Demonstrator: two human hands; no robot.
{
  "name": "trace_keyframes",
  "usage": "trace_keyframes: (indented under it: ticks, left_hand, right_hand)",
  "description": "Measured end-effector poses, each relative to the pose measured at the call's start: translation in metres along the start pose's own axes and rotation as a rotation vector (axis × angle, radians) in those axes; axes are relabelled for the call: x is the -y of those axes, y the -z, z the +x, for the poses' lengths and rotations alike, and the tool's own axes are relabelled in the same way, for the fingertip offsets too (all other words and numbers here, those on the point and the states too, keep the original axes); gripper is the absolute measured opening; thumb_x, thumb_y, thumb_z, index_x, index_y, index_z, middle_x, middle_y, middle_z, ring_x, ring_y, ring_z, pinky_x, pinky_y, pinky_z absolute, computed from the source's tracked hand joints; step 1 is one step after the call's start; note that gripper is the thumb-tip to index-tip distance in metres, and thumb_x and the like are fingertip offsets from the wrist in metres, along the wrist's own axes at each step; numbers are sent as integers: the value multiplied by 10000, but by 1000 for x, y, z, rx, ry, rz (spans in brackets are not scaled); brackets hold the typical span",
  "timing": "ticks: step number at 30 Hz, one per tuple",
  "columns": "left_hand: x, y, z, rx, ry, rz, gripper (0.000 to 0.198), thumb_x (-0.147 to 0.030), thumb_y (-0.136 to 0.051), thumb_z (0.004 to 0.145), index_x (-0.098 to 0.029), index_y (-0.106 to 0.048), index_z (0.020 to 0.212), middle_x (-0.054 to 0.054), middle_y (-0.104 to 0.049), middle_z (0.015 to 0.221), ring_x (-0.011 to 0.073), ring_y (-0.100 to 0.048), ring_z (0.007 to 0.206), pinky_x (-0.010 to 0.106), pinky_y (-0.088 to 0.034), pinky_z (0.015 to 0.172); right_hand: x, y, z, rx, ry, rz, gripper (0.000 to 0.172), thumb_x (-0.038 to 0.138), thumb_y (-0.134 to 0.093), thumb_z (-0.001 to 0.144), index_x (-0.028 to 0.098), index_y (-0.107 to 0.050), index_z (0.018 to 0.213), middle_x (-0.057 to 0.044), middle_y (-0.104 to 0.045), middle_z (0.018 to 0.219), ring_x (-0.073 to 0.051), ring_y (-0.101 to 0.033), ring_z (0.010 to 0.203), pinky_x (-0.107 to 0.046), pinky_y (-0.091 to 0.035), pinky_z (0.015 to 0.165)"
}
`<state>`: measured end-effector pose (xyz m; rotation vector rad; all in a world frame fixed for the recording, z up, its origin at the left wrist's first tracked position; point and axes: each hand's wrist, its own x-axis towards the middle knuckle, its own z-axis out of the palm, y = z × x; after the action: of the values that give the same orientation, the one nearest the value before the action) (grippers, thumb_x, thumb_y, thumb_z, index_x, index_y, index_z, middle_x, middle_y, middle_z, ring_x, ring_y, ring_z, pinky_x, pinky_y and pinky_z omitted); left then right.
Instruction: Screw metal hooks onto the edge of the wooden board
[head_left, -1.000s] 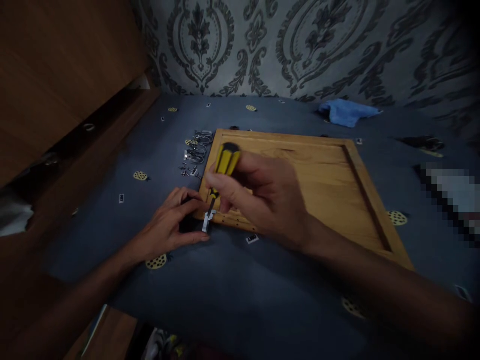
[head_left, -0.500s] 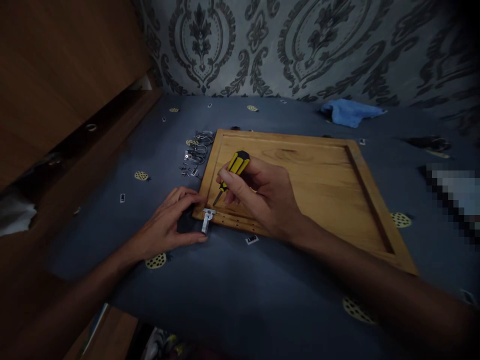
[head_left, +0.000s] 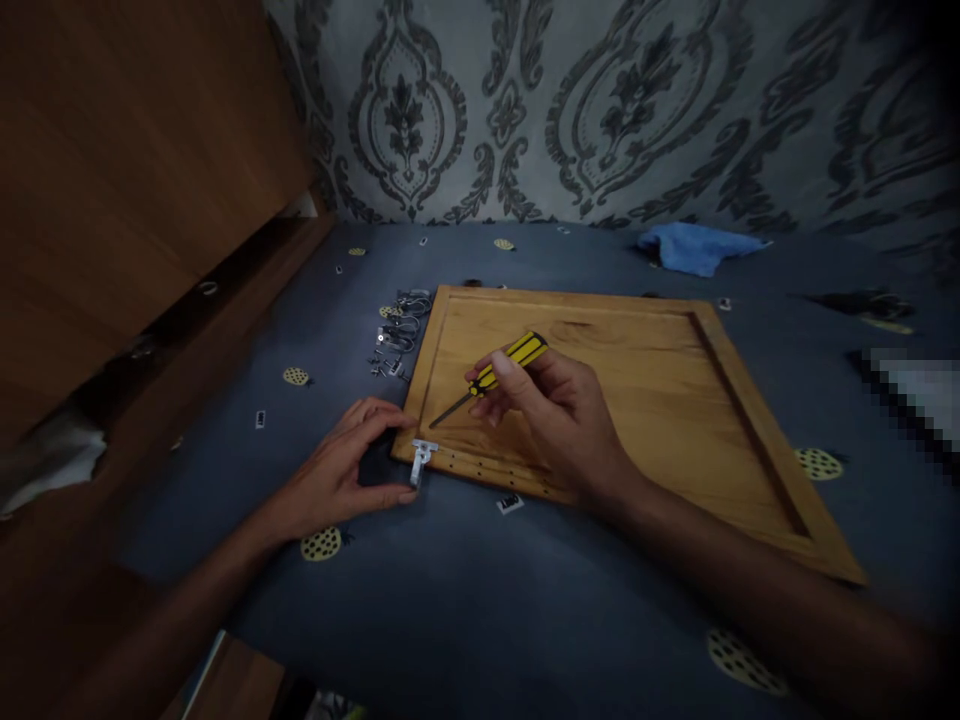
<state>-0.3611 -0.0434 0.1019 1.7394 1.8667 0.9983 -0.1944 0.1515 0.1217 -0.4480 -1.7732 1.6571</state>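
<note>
My right hand (head_left: 574,410) is closed around the yellow and black handle of a screwdriver (head_left: 516,362). The screwdriver slants down to the left, its tip over the wooden cabinet door (head_left: 637,400) near the front left corner. On that corner sits a metal hinge (head_left: 422,460), its arm sticking out past the door's edge towards me. My left hand (head_left: 337,465) lies to the left of the hinge with fingers and thumb apart. Its fingertips rest at the door's corner, and the thumb tip is beside the hinge arm's end. Several small holes run along the door's front edge.
More hinges (head_left: 405,322) and several loose screws (head_left: 386,365) lie left of the door on the blue patterned cloth (head_left: 480,590). A blue rag (head_left: 697,248) lies at the back right. A wooden cabinet (head_left: 150,130) stands on the left, and a patterned wall (head_left: 510,110) rises behind.
The screwdriver has tilted from steep to flatter, its handle swinging right and its tip leaving the hinge area slightly. My left hand keeps its place by the hinge. The view has shifted upward slightly.
</note>
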Motion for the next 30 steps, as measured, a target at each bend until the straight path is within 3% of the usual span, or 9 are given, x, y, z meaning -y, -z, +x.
trace_keyframes:
  ticks: [4,8,14,17,21,30]
  left_hand:
    - [-1,2,0,-49,33,-80,390,-458,-730,970,-248,-647,1288,93,-628,1248,255,-621,1195,423,-524,1060]
    - [8,15,5,-159,134,-121,277,-440,-650,1001,-219,-710,1158,89,-688,1136,238,-683,1056,378,-584,924]
    - [44,44,29,-307,169,261,285,-297,-514,992,-184,-723,1149,88,-705,1077,228,-679,959,342,-556,809]
    - [59,50,45,-312,160,348,302,-243,-510,976,-189,-737,1168,69,-675,1006,207,-636,870,346,-535,820]
    - [65,45,58,-289,119,434,278,-251,-519,994,-194,-758,1122,71,-664,1026,223,-635,952,356,-533,882]
    - [66,38,57,-219,114,582,234,-285,-532,1021,-203,-752,1021,87,-671,1004,276,-615,1024,397,-503,921]
  right_hand:
    - [-7,9,5,-59,-180,34,568,720,-841,702,181,-686,794,-21,-680,684,-147,-637,575,-270,-497,519]
    - [-9,21,-2,-63,-212,9,518,657,-888,678,183,-690,741,12,-605,571,-112,-515,488,-251,-404,462]
    - [-10,31,-10,-22,-241,-6,522,649,-923,617,188,-734,771,-2,-644,668,-110,-539,527,-257,-478,495]
    - [-13,30,-9,-24,-260,-1,570,691,-922,581,191,-754,794,0,-646,652,-101,-523,504,-245,-467,469]
    - [-14,30,-7,-29,-261,-9,593,725,-912,568,192,-747,771,5,-635,628,-97,-513,494,-241,-458,468]
    - [-9,31,-10,-10,-259,-8,487,616,-934,624,203,-729,780,25,-613,622,-103,-519,515,-254,-467,504]
